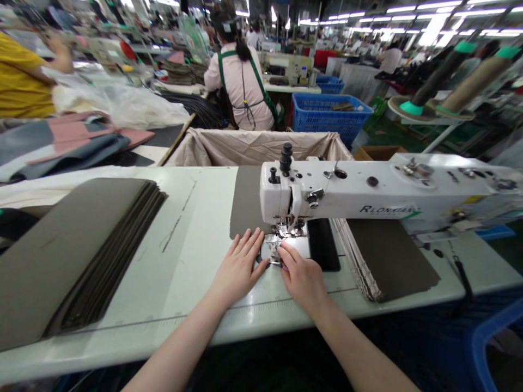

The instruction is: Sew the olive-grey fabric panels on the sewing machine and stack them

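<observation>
A white sewing machine (351,188) stands over the pale table, its presser foot (288,228) above a shiny metal plate (300,245). An olive-brown panel (246,198) lies left of and behind the machine head. My left hand (241,267) rests flat with fingers stretched out, the fingertips at the near edge of this panel and the thumb toward the metal plate. My right hand (302,275) is closed just in front of the presser foot, with fingertips and thumb brought together over the plate. Whatever lies between those fingers is too small to make out.
A thick stack of olive-brown panels (90,234) lies at the left; another stack (392,261) sits right, under the machine arm. Behind the table hang a cloth-lined bin (261,146) and a blue crate (330,111). Thread cones (433,81) stand at right. A person in an apron (243,81) works ahead.
</observation>
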Demonstrator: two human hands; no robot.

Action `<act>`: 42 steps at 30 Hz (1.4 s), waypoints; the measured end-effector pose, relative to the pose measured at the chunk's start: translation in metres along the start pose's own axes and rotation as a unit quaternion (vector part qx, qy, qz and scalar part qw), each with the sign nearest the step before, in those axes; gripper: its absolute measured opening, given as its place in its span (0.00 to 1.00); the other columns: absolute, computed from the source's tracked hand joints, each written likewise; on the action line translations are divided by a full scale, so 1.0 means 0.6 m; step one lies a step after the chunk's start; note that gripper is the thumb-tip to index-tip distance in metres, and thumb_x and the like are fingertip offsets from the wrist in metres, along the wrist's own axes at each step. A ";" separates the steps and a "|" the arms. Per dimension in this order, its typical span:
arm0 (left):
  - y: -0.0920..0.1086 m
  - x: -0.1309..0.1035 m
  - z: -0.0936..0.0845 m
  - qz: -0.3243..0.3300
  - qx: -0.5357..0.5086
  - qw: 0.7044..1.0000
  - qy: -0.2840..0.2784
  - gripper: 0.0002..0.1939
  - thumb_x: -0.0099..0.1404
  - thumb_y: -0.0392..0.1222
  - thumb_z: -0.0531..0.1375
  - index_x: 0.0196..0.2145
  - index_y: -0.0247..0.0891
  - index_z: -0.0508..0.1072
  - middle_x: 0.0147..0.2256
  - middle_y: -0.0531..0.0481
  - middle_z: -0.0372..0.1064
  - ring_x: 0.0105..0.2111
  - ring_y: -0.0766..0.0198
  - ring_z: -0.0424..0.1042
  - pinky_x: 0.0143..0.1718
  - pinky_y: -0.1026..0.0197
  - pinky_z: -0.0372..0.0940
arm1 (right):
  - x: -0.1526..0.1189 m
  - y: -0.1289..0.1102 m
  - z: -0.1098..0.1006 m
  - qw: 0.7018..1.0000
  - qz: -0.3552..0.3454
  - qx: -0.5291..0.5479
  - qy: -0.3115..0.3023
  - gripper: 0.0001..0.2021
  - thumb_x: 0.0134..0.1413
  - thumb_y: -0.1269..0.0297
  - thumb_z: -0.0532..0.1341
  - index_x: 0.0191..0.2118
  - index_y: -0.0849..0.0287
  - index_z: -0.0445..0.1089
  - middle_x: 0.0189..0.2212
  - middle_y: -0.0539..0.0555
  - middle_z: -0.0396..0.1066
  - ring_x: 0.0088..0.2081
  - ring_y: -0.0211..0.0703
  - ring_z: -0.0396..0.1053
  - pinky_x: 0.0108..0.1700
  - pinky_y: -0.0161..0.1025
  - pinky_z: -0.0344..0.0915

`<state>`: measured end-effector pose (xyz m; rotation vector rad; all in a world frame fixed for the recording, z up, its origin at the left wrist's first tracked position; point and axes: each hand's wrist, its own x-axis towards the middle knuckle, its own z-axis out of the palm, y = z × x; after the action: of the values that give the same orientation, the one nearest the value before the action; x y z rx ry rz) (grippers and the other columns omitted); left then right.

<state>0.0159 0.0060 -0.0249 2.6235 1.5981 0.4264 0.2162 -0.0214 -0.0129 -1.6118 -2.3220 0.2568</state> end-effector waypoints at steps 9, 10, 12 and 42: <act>0.003 0.002 -0.006 0.003 -0.003 1.000 0.005 0.33 0.70 0.55 0.49 0.68 0.41 0.48 0.66 0.47 0.47 0.67 0.52 0.44 0.66 0.44 0.43 | -0.001 -0.001 0.001 1.000 0.006 0.000 0.006 0.22 0.62 0.67 0.53 0.61 0.55 0.60 0.63 0.56 0.58 0.49 0.46 0.70 0.47 0.41 0.67; 0.004 0.001 -0.006 0.003 -0.002 1.000 0.007 0.33 0.70 0.55 0.49 0.68 0.41 0.47 0.66 0.47 0.47 0.67 0.52 0.43 0.66 0.44 0.43 | -0.002 -0.001 0.001 1.000 0.007 -0.001 0.006 0.22 0.62 0.67 0.53 0.61 0.55 0.60 0.63 0.56 0.58 0.49 0.46 0.70 0.47 0.41 0.67; 0.005 0.000 -0.006 0.001 0.001 1.000 0.014 0.34 0.70 0.55 0.49 0.68 0.40 0.46 0.67 0.46 0.46 0.67 0.52 0.42 0.66 0.43 0.42 | -0.002 -0.001 0.001 1.000 0.006 -0.001 0.006 0.22 0.62 0.67 0.52 0.61 0.55 0.59 0.63 0.55 0.59 0.49 0.46 0.70 0.47 0.41 0.67; -0.009 -0.068 -0.018 -0.096 0.056 0.989 0.101 0.30 0.70 0.52 0.49 0.62 0.31 0.59 0.60 0.31 0.58 0.60 0.44 0.59 0.58 0.41 0.55 | -0.016 -0.022 -0.043 1.000 0.008 -0.012 0.015 0.16 0.63 0.66 0.53 0.56 0.55 0.64 0.56 0.55 0.66 0.42 0.44 0.73 0.41 0.37 0.66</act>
<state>-0.0091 -0.0287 -0.0242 2.5411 1.9692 0.6237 0.2167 -0.0357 0.0139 -1.6340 -2.2996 0.2058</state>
